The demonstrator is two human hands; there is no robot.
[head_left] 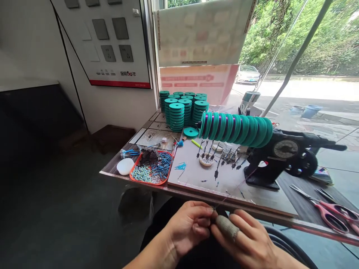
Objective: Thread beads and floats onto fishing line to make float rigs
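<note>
My left hand [193, 222] is closed just in front of the table edge, thumb and forefinger pinching a thin line [222, 200]. From there the line slants up to the right toward a black winding machine [263, 164]. My right hand [246, 239] is beside it, fingers curled inward, with a grey-green finger sleeve [227, 228] on one finger. What its fingertips hold is hidden. A row of teal spools [238, 129], some showing purple line, sits on the machine. Small dark rigs [216, 173] hang below the row.
Left on the table, an orange tray [170, 175] holds blue springs and small tubes, beside a white round lid [125, 166]. Stacked teal spools [177, 117] stand behind. A small dish of beads [206, 160] is mid-board. Red-handled scissors [327, 213] lie at right.
</note>
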